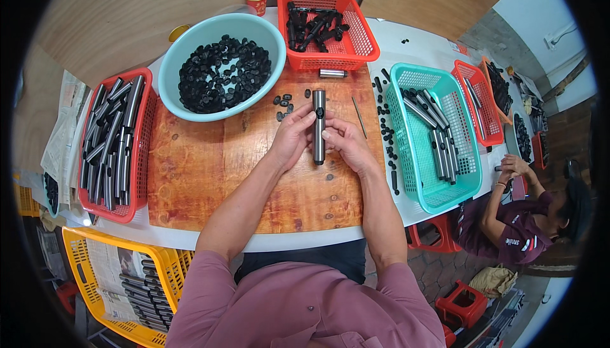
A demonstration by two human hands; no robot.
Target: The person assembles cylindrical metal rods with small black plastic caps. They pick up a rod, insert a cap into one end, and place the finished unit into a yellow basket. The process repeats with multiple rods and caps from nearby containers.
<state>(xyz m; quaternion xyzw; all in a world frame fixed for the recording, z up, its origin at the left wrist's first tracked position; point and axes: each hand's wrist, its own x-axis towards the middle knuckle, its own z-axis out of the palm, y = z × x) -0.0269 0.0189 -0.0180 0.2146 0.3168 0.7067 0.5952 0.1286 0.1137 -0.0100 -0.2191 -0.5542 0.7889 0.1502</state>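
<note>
Between my hands stands a shiny grey metal tube (319, 133), roughly upright in the picture, with a dark hole in its side near the upper end. My left hand (294, 137) is closed on it, the thumb beside the hole. Lower down on the other side, my right hand (347, 145) pinches the tube with thumb and fingers. Several small black oval pieces (284, 101) lie on the wooden board (197, 176) just beyond my left hand. A thin metal rod (359, 118) rests to the right of my right hand.
A pale blue basin (166, 72) of black pieces stands far left. Tubes fill a red basket (150, 110) at left and partly a turquoise basket (471, 157) at right. Behind is a red basket (311, 62) of black parts. A co-worker (518, 221) sits at far right.
</note>
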